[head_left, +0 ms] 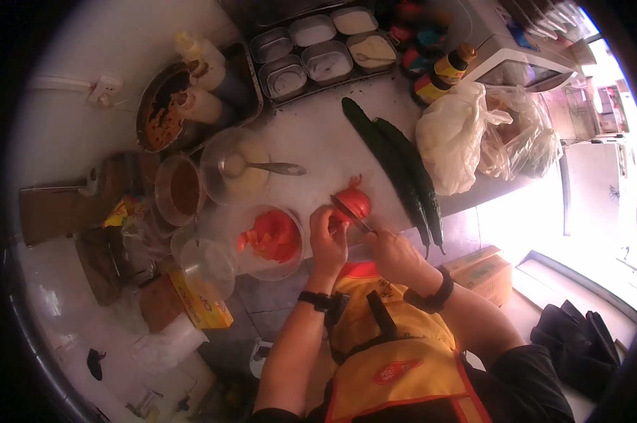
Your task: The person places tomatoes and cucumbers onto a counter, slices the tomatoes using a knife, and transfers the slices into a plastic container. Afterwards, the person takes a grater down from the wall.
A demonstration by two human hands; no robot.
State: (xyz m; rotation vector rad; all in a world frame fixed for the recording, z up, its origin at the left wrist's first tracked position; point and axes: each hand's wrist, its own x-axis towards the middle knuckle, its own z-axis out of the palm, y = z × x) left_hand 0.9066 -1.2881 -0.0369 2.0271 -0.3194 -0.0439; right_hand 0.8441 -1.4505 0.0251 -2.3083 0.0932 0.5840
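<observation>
A red tomato (353,203), partly cut, lies at the front edge of the pale worktop. My left hand (327,238) is closed at the tomato's near left side, its fingertips pressed on it. In my right hand (390,254) is a knife (355,216), its blade against the tomato. Cut tomato pieces (270,236) fill part of a clear bowl (301,248) just left of my left hand. Behind the tomato and to its right lie long green cucumbers (396,158).
A ladle (276,168) rests across a clear container (216,185). Metal tins (327,62) stand at the back. On the right are plastic bags (451,141) and a dark bottle (445,74); on the left, a brown-filled tub (183,189) and a yellow box (204,303).
</observation>
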